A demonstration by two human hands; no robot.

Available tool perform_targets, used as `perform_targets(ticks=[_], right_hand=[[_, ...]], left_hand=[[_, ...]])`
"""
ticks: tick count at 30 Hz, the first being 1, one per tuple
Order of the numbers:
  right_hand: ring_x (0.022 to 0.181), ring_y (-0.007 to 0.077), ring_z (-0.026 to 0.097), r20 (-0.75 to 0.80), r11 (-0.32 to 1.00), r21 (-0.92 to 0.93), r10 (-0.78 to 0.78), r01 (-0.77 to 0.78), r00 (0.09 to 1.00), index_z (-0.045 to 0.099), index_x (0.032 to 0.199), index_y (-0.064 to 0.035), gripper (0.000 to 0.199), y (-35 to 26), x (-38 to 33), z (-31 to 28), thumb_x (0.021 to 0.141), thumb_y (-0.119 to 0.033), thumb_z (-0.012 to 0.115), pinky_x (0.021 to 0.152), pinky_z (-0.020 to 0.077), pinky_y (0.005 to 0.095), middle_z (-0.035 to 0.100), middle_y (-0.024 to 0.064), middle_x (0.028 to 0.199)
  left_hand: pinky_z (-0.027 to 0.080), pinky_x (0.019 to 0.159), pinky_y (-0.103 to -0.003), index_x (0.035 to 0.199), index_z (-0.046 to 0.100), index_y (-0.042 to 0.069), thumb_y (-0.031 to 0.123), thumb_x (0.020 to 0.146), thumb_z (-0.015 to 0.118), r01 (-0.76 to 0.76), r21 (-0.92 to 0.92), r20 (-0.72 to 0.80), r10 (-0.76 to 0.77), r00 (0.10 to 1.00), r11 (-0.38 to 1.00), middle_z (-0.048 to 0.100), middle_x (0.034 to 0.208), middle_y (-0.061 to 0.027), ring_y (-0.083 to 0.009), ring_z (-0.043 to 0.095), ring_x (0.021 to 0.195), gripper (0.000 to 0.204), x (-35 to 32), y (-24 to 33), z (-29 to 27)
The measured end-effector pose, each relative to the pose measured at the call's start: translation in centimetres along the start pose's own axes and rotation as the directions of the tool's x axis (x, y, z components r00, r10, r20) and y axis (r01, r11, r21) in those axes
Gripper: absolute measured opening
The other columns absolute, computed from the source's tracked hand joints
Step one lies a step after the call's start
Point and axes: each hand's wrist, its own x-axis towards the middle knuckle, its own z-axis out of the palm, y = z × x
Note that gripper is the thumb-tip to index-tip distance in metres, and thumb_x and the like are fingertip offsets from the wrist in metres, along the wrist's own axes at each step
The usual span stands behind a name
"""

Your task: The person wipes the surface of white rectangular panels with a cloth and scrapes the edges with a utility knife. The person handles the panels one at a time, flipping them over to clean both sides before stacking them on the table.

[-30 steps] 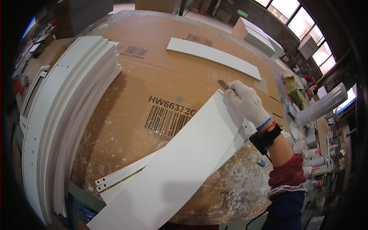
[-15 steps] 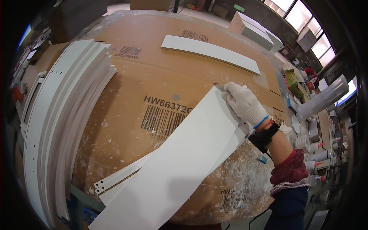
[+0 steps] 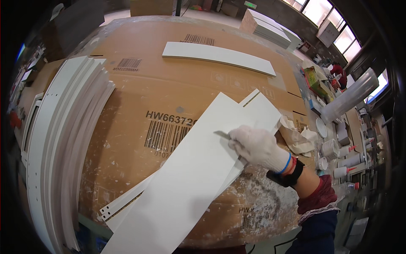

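Note:
My right hand (image 3: 256,146), in a white knitted glove, is closed on a small flat metal blade (image 3: 221,134). Only the blade's thin grey tip shows past my fingers; the rest is hidden in the glove. Beneath the hand lies a long white panel (image 3: 177,182), slanting from the lower left up toward the middle. Under it, at an angle, rests another white board (image 3: 263,108), whose far end sticks out beyond my hand. The drilled end of a lower white strip (image 3: 122,205) shows at the near left. My left hand is out of the picture.
Brown cardboard (image 3: 127,93) covers the table. A tall stack of white panels (image 3: 59,156) stands along the left, and one white board (image 3: 220,57) lies at the far side. Crumpled paper (image 3: 298,137), a clear plastic roll (image 3: 351,95) and several bottles are to the right.
My right hand has moved from the panel's far end toward me and a little left, with the blade in it. The far end of the lower board is now exposed, and the view has shifted slightly.

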Motion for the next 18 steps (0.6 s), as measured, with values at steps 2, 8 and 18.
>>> perform_targets(ticks=[2, 8, 18], right_hand=[[0.07, 0.0346, 0.064, -0.217, 0.998, -0.051, 0.014, -0.026, 0.976, 0.061, 0.097, -0.0103, 0.013, 3.6, 0.3, 0.4, 0.09, -0.021, 0.059, 0.059, 0.0505, 0.0408, 0.063, 0.0149, 0.077], [0.075, 0.0357, 0.064, -0.261, 0.906, 0.027, 0.414, -0.422, 0.872, 0.058, 0.099, -0.0052, 0.02, 10.5, 0.2, -2.1, 0.092, -0.024, 0.056, 0.067, 0.0504, 0.0423, 0.064, 0.0193, 0.081], [0.083, 0.0399, 0.062, -0.281, 0.882, 0.027, 0.458, -0.47, 0.843, 0.057, 0.101, -0.0034, 0.026, 11.1, -1.0, -2.0, 0.093, -0.027, 0.051, 0.072, 0.0489, 0.0423, 0.064, 0.023, 0.088]], left_hand=[[0.053, 0.084, -0.036, 0.129, 0.05, -0.003, 0.01, 0.082, 0.066, -0.009, 0.01, 0.01, 0.009, 1.0, 1.0, 0.06, 0.119, -0.0161, -0.026, 0.061, 0.099, 0.052, 0.3, 0.2, 0.0], [0.053, 0.085, -0.037, 0.13, 0.049, -0.002, 0.011, 0.083, 0.065, -0.023, 0.048, 0.053, 0.02, 0.998, 0.999, 0.059, 0.12, -0.0164, -0.0262, 0.061, 0.101, 0.051, 0.9, 0.2, -0.4], [0.052, 0.087, -0.038, 0.132, 0.049, -0.001, 0.013, 0.085, 0.063, -0.153, 0.278, 0.155, 0.113, 0.981, 0.948, 0.059, 0.122, -0.017, -0.0265, 0.061, 0.103, 0.051, 1.3, -4.6, -4.3]])
